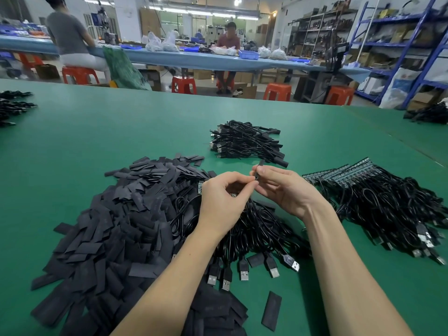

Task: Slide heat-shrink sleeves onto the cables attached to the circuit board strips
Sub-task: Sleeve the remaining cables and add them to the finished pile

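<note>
My right hand (281, 187) pinches a black heat-shrink sleeve (260, 164) that sticks up above its fingertips. My left hand (223, 197) pinches the end of a circuit board strip (200, 187), fingertips meeting the right hand's. The strip's black cable (254, 209) hangs down into a pile of USB cables (257, 238) under both hands. A big heap of flat black sleeves (116, 226) lies to the left.
A bundle of sleeved cables (244, 141) lies further back on the green table (97, 137). Bare board strips with cables (378, 204) lie at the right. One loose sleeve (272, 310) lies near the front. Cable piles sit at both far table edges. People work at a bench behind.
</note>
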Motion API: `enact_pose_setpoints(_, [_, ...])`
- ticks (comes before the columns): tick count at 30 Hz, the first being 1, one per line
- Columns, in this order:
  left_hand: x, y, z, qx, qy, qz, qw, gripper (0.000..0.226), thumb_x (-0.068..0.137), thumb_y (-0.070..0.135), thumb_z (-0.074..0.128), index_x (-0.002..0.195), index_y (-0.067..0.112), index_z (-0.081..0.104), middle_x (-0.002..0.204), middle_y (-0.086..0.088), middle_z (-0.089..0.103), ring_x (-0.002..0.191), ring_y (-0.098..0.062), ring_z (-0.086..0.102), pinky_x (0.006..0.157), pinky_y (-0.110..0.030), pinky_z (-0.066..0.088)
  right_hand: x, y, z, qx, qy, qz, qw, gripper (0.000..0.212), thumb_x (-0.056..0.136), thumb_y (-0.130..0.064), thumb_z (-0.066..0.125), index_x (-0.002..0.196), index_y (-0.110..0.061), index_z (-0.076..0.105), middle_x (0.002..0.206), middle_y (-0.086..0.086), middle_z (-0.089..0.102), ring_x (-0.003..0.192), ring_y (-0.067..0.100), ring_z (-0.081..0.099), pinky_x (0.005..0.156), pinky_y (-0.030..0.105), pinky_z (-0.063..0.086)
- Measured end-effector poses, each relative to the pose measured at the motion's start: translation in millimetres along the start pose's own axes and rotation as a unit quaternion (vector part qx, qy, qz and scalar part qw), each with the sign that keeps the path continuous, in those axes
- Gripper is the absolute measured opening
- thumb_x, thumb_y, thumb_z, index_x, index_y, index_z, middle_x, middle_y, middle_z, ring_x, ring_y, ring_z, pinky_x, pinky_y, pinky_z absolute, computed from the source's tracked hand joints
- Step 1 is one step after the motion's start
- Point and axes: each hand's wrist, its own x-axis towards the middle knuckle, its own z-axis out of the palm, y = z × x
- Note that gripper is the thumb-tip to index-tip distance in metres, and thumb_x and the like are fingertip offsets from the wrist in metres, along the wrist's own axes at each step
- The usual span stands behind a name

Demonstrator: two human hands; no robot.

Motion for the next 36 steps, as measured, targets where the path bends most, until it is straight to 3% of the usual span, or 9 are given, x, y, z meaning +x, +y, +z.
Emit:
enact_pose_setpoints(11, [0.3,3.9,-1.5,-0.048,0.004,-0.044,0.998,0.011,0.084,0.013,0.083,0.09,0.018,0.074,0.08,0.002,0.075,0.075,-0.02,0.074,0.075,-0.039,0.062,-1.1,0.5,2.1,-0.004,-0.017,0.004,1.0,0.014,0.076,-0.017,0.077,0.087,-0.011,0.082,0.095,0.007,0.077,0.087,0.014,0.074,0.075,0.021,0.058])
enact_pose_setpoints(19, [-0.5,1.7,-0.6,-0.062,-0.001,-0.052,0.997,0.012,0.084,0.012,0.082,0.092,0.018,0.075,0.08,0.002,0.076,0.073,-0.017,0.075,0.074,-0.031,0.062,-2.6,-0.4,-0.2,-0.015,-0.026,0.005,1.0,0.013,0.077,-0.015,0.077,0.087,-0.012,0.082,0.096,0.008,0.078,0.087,0.015,0.075,0.078,0.022,0.058])
enact_pose_setpoints(27, [0.2,0.6,-0.9,-0.058,0.001,-0.061,0.996,0.01,0.083,0.01,0.082,0.09,0.016,0.078,0.078,0.001,0.077,0.072,-0.018,0.076,0.074,-0.036,0.063,-4.5,1.1,2.7,-0.022,-0.026,0.003,0.999,0.014,0.077,-0.013,0.077,0.09,-0.01,0.081,0.097,0.012,0.076,0.087,0.018,0.074,0.081,0.024,0.058])
enact_pose_setpoints(33, [3.0,1.5,-0.5,-0.079,0.027,-0.067,0.994,0.01,0.084,0.009,0.082,0.09,0.014,0.076,0.08,0.001,0.077,0.071,-0.018,0.076,0.071,-0.025,0.06,-2.6,2.5,17.3,-0.028,0.003,-0.094,0.995,0.044,0.072,-0.022,0.083,0.114,-0.017,0.074,0.106,0.015,0.072,0.082,0.02,0.071,0.081,0.029,0.058])
enact_pose_setpoints(36, [3.5,1.9,-0.3,-0.086,0.033,-0.073,0.993,0.011,0.084,0.009,0.082,0.09,0.015,0.076,0.08,-0.001,0.077,0.071,-0.02,0.076,0.071,-0.025,0.06,-2.5,2.9,21.2,-0.022,0.016,-0.126,0.992,0.04,0.069,-0.025,0.085,0.108,-0.022,0.077,0.107,0.016,0.073,0.083,0.02,0.071,0.081,0.03,0.059])
